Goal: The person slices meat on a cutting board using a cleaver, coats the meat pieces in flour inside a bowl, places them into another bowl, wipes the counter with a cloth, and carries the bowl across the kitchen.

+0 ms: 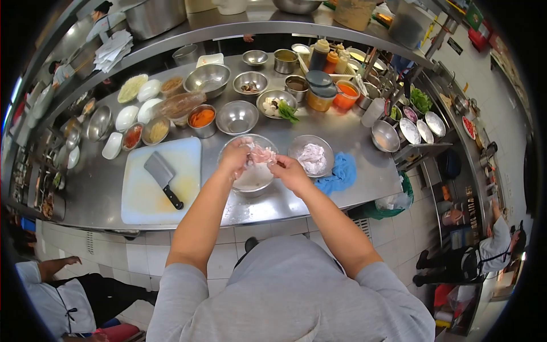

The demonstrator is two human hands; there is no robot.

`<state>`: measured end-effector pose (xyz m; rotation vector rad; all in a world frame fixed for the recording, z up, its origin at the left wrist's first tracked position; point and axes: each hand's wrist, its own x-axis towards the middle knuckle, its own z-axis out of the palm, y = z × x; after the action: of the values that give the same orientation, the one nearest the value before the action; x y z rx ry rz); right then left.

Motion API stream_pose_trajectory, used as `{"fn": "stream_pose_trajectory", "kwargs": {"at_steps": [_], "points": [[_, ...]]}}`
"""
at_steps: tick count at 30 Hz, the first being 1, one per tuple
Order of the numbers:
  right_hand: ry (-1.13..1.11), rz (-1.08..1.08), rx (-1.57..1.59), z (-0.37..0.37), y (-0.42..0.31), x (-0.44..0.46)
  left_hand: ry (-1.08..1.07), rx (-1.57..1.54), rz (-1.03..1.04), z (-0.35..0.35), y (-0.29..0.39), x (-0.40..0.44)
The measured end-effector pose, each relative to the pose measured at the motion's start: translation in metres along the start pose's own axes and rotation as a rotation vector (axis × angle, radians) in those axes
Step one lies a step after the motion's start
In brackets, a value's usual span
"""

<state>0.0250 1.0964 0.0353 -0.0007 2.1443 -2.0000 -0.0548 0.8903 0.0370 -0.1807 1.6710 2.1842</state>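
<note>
Both my hands are over a metal bowl [250, 181] with whitish powder or liquid in it. Pale pink raw meat [261, 154] stretches between them. My left hand [235, 155] has its fingers closed round the meat's left part, with white coating on the fingers. My right hand [288, 172] pinches the meat's right end at the bowl's rim. Just right of it, a second metal bowl [296, 149] holds pale, white-coated pieces [313, 158]. A crumpled blue cloth [339, 173] lies beside that bowl.
On the left, a cleaver [161, 171] lies on a white cutting board [134, 196]. Bowls, an orange-filled pot [202, 117] and sauce bottles [331, 61] line the steel table's back [85, 194]. Other people stand at the lower left [62, 296] and right [494, 246].
</note>
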Motion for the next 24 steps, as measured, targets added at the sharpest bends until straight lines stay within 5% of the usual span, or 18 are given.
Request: {"fn": "stream_pose_trajectory", "kwargs": {"at_steps": [5,7,10,12,14,16,18,20,24], "points": [[0.125,-0.179,-0.188,-0.002,0.017,-0.012,-0.036,0.306,0.049,-0.005,0.005,0.016],[0.147,-0.304,-0.39,-0.013,0.024,-0.021,-0.003,1.481,0.352,-0.01,-0.001,0.011],[0.242,-0.416,-0.384,-0.032,0.037,-0.044,-0.162,1.858,0.065,0.005,0.011,-0.016],[0.337,-0.353,-0.364,-0.052,0.051,-0.056,-0.149,1.791,0.006,0.002,0.014,-0.007],[0.434,-0.28,-0.342,-0.076,0.076,-0.069,-0.008,1.822,0.32,-0.036,-0.02,0.038],[0.807,-0.483,-0.745,-0.103,0.108,-0.075,0.073,1.692,0.232,-0.03,-0.008,0.046],[0.864,-0.409,-0.787,-0.121,0.141,-0.079,0.156,1.561,0.153,-0.028,-0.007,0.051],[0.92,-0.333,-0.823,-0.131,0.158,-0.092,-0.084,1.667,0.196,-0.036,-0.032,0.057],[0.784,-0.321,-0.991,-0.139,0.169,-0.095,0.028,1.595,0.244,-0.033,-0.07,0.048]]}}
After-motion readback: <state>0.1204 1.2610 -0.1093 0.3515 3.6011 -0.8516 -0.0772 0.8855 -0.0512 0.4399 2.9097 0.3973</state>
